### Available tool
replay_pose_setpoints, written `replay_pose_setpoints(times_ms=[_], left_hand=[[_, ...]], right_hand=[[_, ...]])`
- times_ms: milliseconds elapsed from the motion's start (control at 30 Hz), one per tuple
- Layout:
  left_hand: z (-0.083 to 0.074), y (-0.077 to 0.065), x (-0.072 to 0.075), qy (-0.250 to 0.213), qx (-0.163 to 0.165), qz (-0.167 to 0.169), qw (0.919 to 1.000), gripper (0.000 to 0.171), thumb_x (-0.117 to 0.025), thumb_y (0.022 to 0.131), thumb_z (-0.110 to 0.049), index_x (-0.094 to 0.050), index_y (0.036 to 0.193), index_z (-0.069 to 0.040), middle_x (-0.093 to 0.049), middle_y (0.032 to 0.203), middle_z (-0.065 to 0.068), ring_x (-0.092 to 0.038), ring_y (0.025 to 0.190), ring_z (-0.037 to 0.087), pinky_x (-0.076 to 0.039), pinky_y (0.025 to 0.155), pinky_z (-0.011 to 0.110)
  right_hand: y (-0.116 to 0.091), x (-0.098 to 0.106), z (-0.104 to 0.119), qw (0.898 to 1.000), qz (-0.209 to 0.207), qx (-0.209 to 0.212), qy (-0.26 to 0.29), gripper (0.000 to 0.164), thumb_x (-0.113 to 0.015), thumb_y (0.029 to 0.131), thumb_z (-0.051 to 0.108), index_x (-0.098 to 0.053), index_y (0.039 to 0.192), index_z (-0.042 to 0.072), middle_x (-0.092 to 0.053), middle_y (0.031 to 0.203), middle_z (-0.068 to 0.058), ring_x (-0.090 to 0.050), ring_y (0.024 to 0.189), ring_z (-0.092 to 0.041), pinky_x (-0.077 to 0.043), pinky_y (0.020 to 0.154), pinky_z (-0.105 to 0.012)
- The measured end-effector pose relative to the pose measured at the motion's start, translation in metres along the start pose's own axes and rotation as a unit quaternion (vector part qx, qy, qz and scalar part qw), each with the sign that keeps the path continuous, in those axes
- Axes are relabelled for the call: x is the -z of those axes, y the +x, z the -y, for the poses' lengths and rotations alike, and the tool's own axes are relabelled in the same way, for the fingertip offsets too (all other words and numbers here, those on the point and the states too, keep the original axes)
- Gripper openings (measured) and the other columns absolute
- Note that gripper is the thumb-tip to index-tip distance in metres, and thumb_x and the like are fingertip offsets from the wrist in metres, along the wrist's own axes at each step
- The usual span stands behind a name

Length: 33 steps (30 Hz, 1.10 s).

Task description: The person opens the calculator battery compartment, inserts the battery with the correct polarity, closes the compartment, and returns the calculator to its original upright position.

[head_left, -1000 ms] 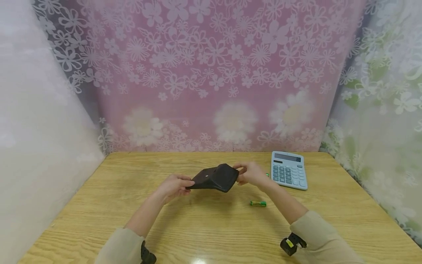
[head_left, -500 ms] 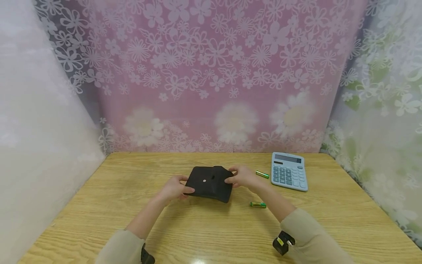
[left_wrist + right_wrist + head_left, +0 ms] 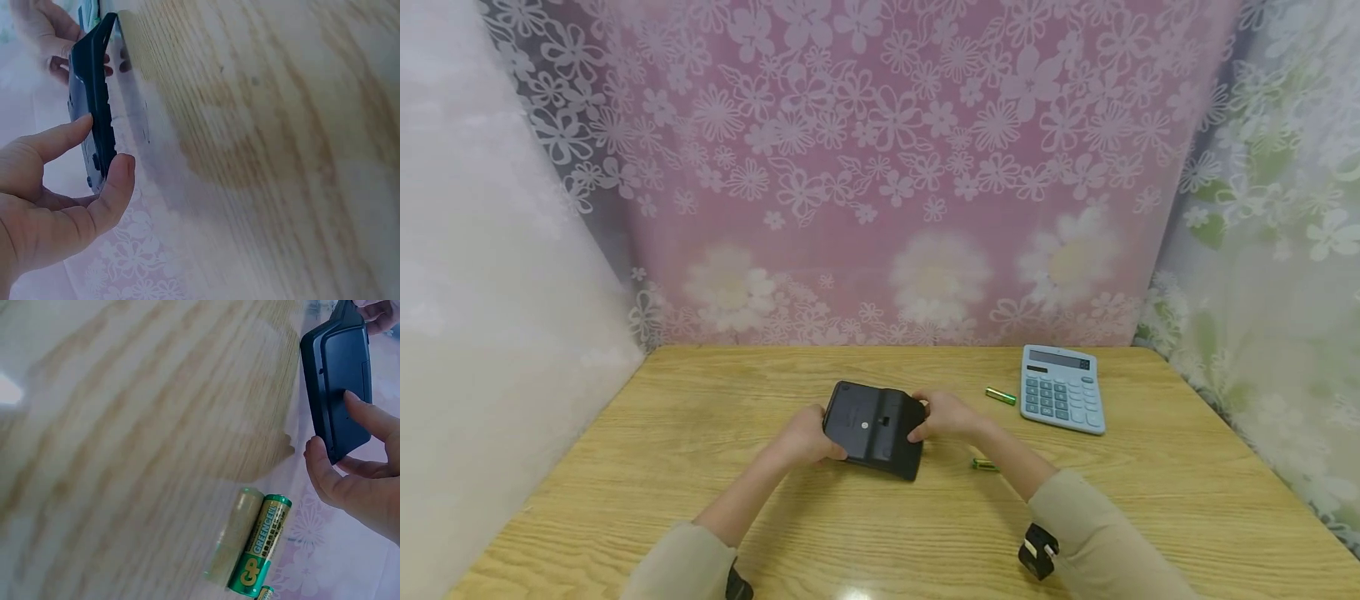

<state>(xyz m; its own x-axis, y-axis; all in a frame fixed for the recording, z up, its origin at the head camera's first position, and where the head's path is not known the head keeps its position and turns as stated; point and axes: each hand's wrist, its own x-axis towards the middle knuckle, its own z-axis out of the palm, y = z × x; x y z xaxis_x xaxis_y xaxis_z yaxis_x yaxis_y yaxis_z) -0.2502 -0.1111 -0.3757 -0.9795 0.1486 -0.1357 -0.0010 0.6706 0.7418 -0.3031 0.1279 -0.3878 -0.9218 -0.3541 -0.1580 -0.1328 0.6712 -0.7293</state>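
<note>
Both hands hold a black calculator (image 3: 857, 414) above the table, its back with a small round light spot turned up towards the head camera. My left hand (image 3: 808, 435) grips its left end, thumb on the back. At the raised right end, my right hand (image 3: 951, 415) pinches the edge. In the left wrist view, small keys stick out along the table-facing side of the calculator (image 3: 94, 94). The right wrist view shows a thumb on the back of the calculator (image 3: 344, 375), with fingers under its edge.
A green-and-gold battery (image 3: 1000, 396) lies by a light blue calculator (image 3: 1060, 390) at the back right. Another battery (image 3: 985, 464) lies nearer, partly behind the right forearm. The wooden table (image 3: 737, 375) ends at a pink floral curtain (image 3: 850, 167).
The black calculator has tilted so that its back faces the head camera more fully, and it sits slightly lower. My right hand has moved a little left and down with it.
</note>
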Motion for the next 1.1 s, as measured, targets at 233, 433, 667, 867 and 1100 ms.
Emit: replay_pose_setpoints(times_ms=[233,433,667,867,1100], left_hand=[[0.0013,-0.0014,-0.0038,0.028,0.011,0.003,0.9995,0.062,-0.082,0.067,-0.006,-0.045,0.112,0.012,-0.054,0.084,0.014,-0.055,0.063,0.023,-0.048,0.058,0.034],[-0.0041,-0.006,-0.0041,0.067,0.018,0.002,0.9976,0.07,-0.084,0.065,-0.011,-0.043,0.116,0.014,-0.055,0.084,0.015,-0.055,0.061,0.023,-0.046,0.057,0.033],[-0.0029,-0.0059,-0.0033,0.094,0.011,0.016,0.9954,0.055,-0.085,0.064,-0.015,-0.055,0.103,0.01,-0.056,0.081,0.012,-0.056,0.053,0.024,-0.047,0.05,0.031],[0.0021,-0.0042,-0.0034,0.11,0.009,0.024,0.9936,0.058,-0.085,0.065,-0.017,-0.054,0.105,0.011,-0.057,0.087,0.015,-0.058,0.05,0.023,-0.048,0.051,0.031],[0.0013,-0.0032,-0.0054,0.126,0.024,0.027,0.9914,0.066,-0.086,0.064,-0.02,-0.055,0.112,0.01,-0.059,0.101,0.019,-0.061,0.076,0.028,-0.051,0.065,0.037]], right_hand=[[0.0043,-0.0013,0.0019,0.999,0.0,0.025,-0.033,0.082,-0.082,0.067,0.008,-0.038,0.136,-0.004,-0.061,0.109,-0.017,-0.059,0.098,-0.027,-0.047,0.083,-0.041],[0.0037,-0.0003,0.0037,0.997,0.022,0.046,-0.055,0.085,-0.082,0.067,0.007,-0.036,0.137,-0.007,-0.055,0.122,-0.02,-0.055,0.108,-0.035,-0.044,0.089,-0.043],[0.0041,-0.0006,0.0041,0.989,0.041,0.084,-0.113,0.09,-0.084,0.066,0.013,-0.034,0.138,-0.008,-0.052,0.123,-0.021,-0.053,0.105,-0.031,-0.043,0.089,-0.044],[0.0056,-0.003,0.0032,0.987,0.039,0.099,-0.123,0.089,-0.084,0.065,0.013,-0.036,0.137,-0.008,-0.052,0.118,-0.02,-0.051,0.1,-0.028,-0.043,0.087,-0.042],[0.003,-0.0042,0.0033,0.987,0.048,0.095,-0.122,0.087,-0.083,0.067,0.012,-0.036,0.137,-0.009,-0.053,0.114,-0.018,-0.054,0.092,-0.027,-0.045,0.082,-0.041]])
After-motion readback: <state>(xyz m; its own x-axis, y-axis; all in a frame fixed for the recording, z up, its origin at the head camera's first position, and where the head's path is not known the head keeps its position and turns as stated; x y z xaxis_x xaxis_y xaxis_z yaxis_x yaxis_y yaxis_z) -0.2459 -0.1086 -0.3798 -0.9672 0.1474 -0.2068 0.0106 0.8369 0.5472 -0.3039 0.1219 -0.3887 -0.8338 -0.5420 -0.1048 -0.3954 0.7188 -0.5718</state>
